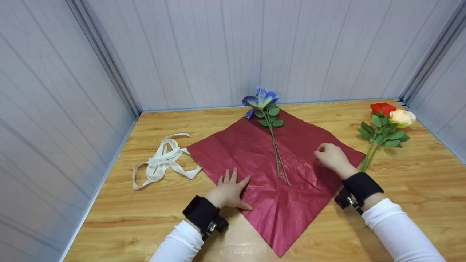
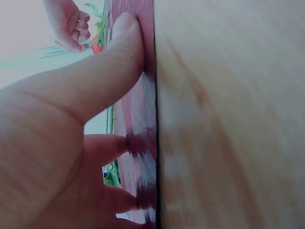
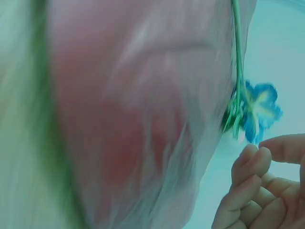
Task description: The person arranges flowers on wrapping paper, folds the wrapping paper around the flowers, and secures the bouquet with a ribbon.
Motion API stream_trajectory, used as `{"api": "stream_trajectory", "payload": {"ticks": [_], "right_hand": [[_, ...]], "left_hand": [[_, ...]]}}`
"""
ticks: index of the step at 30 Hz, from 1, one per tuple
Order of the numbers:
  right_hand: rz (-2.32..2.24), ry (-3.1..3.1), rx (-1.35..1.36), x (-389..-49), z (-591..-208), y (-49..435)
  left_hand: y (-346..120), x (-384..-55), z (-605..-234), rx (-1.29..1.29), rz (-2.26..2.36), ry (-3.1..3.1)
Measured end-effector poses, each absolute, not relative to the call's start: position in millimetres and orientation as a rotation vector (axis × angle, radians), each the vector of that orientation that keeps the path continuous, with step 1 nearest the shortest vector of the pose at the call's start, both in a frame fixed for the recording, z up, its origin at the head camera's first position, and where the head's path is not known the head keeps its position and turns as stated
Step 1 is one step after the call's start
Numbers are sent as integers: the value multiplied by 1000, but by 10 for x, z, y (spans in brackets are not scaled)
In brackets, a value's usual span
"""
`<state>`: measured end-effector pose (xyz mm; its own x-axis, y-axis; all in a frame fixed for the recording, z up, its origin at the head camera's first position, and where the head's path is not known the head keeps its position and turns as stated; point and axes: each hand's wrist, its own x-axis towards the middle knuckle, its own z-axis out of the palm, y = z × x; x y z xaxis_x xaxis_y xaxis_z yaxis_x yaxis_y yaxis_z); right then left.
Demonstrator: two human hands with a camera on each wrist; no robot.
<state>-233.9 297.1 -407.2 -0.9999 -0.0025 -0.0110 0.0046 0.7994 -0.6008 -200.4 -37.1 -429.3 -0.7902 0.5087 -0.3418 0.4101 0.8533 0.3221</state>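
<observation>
A dark red sheet of wrapping paper [image 1: 305, 136] lies on the table with one corner toward me. Blue flowers [image 1: 261, 99] with green leaves and two long stems rest along its middle, blooms at the far corner. My left hand [image 1: 229, 191] rests on the paper's left edge, fingers spread; the left wrist view shows its thumb and fingertips against the sheet [image 2: 143, 105]. Above the paper's right side hovers my right hand [image 1: 333, 158], fingers loosely curled and holding nothing. In the right wrist view a small gap separates its thumb and index finger.
A tangled white ribbon [image 1: 160, 165] lies left of the paper. Right of it, a red rose [image 1: 383, 108] and a cream rose [image 1: 402, 117] lie with their stems near the sheet's right corner. Grey panels [image 1: 204, 54] stand behind and at both sides of the wooden table [image 1: 145, 222].
</observation>
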Motion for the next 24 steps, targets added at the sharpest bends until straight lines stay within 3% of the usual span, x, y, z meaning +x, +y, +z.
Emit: {"api": "stream_trajectory", "payload": {"ticks": [24], "right_hand": [[-842, 2928, 271, -2147, -4062, 3735]], "left_hand": [[-392, -2000, -4309, 690, 330, 2618]]}}
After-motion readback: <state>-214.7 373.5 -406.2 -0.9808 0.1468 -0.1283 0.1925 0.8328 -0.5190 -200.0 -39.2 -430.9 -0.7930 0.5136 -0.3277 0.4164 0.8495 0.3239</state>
